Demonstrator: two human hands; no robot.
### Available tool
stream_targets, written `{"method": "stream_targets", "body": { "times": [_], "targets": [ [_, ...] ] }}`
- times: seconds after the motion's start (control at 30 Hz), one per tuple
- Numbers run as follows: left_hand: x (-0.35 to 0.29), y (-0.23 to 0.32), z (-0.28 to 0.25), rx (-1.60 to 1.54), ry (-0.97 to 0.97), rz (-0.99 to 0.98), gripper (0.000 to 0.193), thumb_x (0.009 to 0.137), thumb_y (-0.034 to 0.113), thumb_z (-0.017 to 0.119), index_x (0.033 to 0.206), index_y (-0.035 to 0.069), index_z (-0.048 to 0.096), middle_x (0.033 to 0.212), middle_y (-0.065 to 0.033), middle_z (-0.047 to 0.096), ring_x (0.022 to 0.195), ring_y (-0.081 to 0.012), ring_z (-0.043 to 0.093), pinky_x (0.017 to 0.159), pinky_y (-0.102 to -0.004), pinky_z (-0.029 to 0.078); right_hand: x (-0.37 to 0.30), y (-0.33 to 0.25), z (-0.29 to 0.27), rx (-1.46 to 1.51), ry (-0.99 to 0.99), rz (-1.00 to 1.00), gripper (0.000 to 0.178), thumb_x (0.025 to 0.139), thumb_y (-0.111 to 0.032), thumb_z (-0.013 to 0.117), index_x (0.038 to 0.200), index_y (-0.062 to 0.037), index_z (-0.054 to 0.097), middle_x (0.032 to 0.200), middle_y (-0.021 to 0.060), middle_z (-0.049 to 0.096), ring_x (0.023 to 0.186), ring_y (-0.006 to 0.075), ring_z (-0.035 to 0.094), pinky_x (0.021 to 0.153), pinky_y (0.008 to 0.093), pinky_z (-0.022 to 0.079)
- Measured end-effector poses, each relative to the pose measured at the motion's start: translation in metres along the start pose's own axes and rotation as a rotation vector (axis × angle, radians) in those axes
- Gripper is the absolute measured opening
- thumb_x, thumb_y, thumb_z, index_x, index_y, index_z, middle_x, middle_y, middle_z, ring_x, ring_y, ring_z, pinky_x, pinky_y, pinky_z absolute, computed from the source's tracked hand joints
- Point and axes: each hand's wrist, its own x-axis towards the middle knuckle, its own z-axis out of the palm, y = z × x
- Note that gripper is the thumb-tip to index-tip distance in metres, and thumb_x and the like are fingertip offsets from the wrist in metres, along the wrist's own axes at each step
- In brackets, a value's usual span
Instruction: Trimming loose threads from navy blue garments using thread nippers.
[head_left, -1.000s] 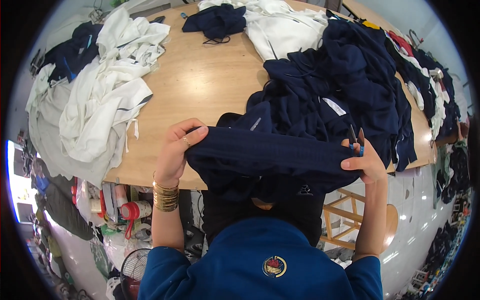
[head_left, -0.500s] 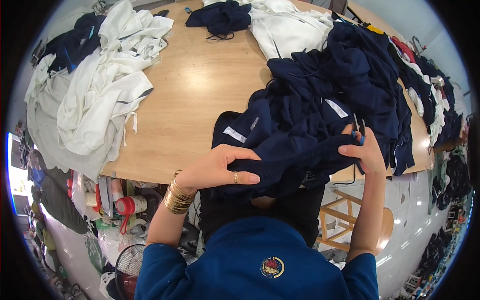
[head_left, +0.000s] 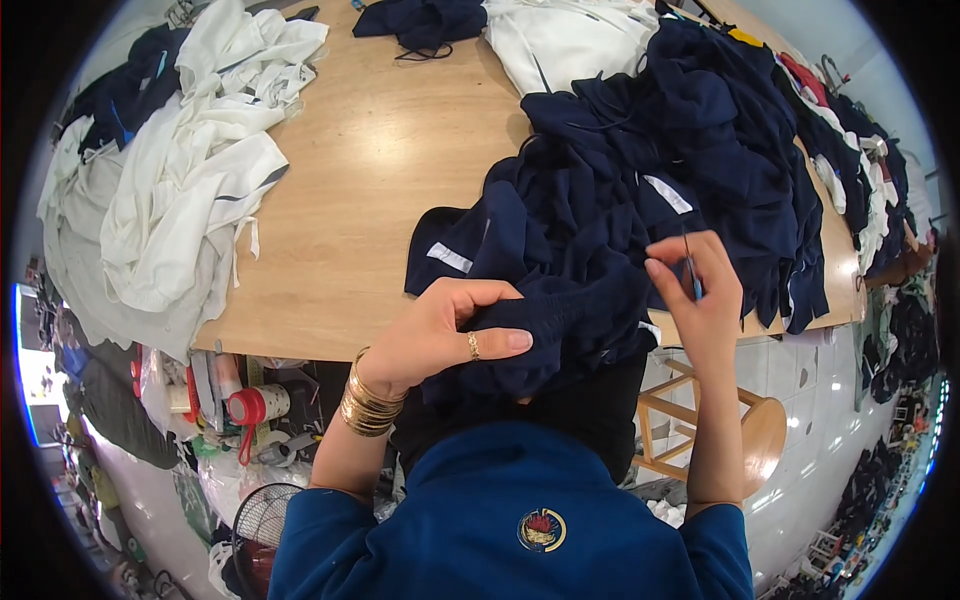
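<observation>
while the left hand (head_left: 450, 335) pinches the bunched navy fabric garment (head_left: 575, 325) at the near edge of the pale wooden table (head_left: 345, 220), the right hand (head_left: 705, 300) grips slim blue-handled metal snips (head_left: 697, 287); a careless wrist turn could nick loose folds.

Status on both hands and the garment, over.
Left hand gripping crumpled navy fabric garment. Right hand holding blue-handled metal scissors. Heaped navy cloth just beyond.

We're seeing matt, softly wrinkled cloth on the navy garment (head_left: 545, 330), near centre, and just right, scissors (head_left: 697, 287) with metal blades and plastic-looking blue handles. Glossy gold metal bangles (head_left: 366, 405) gleam near left! Farther out, we've smooth, lightly shining wood on the tabletop (head_left: 370, 160); near right, a polished wooden stool (head_left: 755, 450).
</observation>
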Motion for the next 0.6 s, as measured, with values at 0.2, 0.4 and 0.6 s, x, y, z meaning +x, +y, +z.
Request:
{"method": "stream_targets", "body": {
  "times": [0.2,0.4,0.6],
  "targets": [
    [0.002,-0.003,0.006,-0.039,0.035,-0.016,0.020,0.087,0.013,0.060,0.100,-0.002,0.057,0.084,0.0032,0.058,0.074,-0.0024,0.049,0.067,-0.0181,0.043,-0.020,-0.042,-0.004,0.121,-0.337,-0.112,0.035,0.068,-0.028,0.076,0.091,-0.0067,0.060,0.073,0.0028,0.058,0.059,0.0157,0.053,0.053,0.0250,0.042],
    [0.000,0.000,0.009,-0.018,0.010,0.005,0.021,0.089,0.014,0.057,0.104,-0.001,0.055,0.087,0.0036,0.054,0.077,-0.0019,0.045,0.068,-0.0178,0.041,-0.025,-0.036,0.000,0.014,-0.286,-0.291,0.029,0.071,-0.032,0.071,0.082,-0.0074,0.061,0.067,0.0012,0.055,0.056,0.0171,0.051,0.049,0.0269,0.037],
    [0.001,-0.004,0.008,-0.009,-0.012,0.071,0.023,0.089,0.015,0.058,0.104,-0.001,0.053,0.087,0.0039,0.052,0.078,-0.0024,0.043,0.069,-0.0177,0.039,-0.025,-0.037,0.002,-0.112,-0.247,-0.386,0.028,0.070,-0.035,0.072,0.077,-0.0091,0.062,0.060,0.0000,0.051,0.052,0.0158,0.049,0.047,0.0269,0.035]
  ]
}}
